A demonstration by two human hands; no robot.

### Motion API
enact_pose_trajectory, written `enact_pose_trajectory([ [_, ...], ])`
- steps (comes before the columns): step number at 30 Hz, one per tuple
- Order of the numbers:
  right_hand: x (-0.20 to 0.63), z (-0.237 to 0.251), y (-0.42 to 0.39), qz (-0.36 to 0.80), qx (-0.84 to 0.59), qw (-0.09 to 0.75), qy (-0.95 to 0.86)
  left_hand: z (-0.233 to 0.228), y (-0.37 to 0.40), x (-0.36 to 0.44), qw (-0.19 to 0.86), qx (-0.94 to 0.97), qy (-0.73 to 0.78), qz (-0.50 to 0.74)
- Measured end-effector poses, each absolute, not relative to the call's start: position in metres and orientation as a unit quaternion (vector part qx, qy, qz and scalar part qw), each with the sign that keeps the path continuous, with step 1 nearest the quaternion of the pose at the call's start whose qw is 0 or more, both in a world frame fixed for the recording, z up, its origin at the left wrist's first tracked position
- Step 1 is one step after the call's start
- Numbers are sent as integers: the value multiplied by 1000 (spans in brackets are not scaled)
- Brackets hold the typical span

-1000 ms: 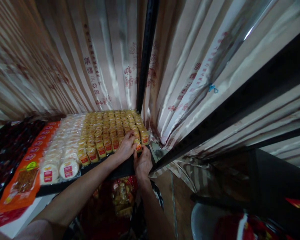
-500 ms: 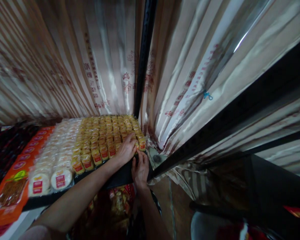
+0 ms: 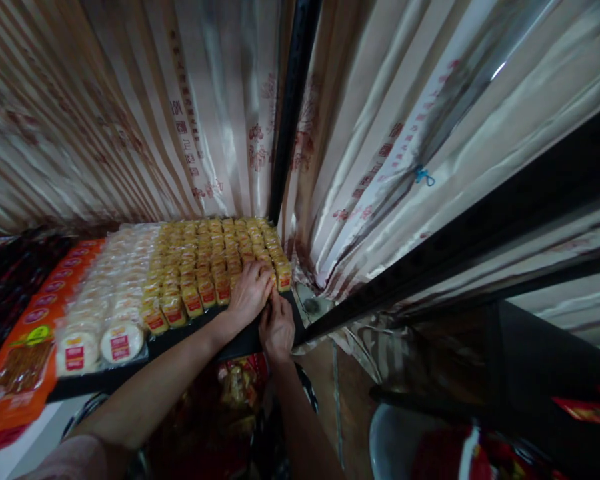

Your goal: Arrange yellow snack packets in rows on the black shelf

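Note:
Small yellow wrapped snack packets (image 3: 193, 301) with red labels stand in tight rows on a dark shelf (image 3: 240, 341). My left hand (image 3: 250, 290) is at the front of the right-hand rows, its fingers bent over a packet that is mostly hidden. From below, my right hand (image 3: 279, 328) meets it, with thumb and fingertips closed at the same packet's front end. A bit of yellow and orange wrapper shows between the fingertips. Just right of them, the end packet (image 3: 283, 279) stands at the row's front corner.
Left of the yellow rows lie round white wrapped cakes (image 3: 122, 341), an orange snack bag (image 3: 27, 360) and dark packets (image 3: 23, 280). A black post (image 3: 295, 113) rises at the corner before striped curtains (image 3: 220, 113). An open bag of gold packets (image 3: 240, 387) is below.
Both hands stay at the same front spot. The fingertips of my right hand have closed in nearer to my left hand's. The camera view has shifted slightly.

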State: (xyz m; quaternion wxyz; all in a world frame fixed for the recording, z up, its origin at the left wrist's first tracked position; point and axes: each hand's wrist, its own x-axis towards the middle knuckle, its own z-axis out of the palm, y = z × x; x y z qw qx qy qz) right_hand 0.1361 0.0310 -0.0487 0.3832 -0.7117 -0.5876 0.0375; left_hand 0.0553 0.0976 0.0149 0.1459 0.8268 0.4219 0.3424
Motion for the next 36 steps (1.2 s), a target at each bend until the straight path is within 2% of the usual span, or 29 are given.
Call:
enact_pose_trajectory([
  [6, 139, -52, 29, 56, -706, 391, -588, -9, 59, 51, 199, 818, 438, 314],
  [12, 140, -54, 30, 56, -691, 419, -586, -25, 59, 53, 200, 821, 444, 300],
  [22, 141, -59, 34, 48, -712, 362, -600, -28, 57, 53, 195, 827, 450, 275],
  [28, 142, -59, 30, 40, -695, 401, -595, -23, 46, 45, 204, 816, 463, 279],
  [36, 138, -52, 24, 43, -650, 468, -597, -25, 4, 18, 268, 800, 450, 293],
])
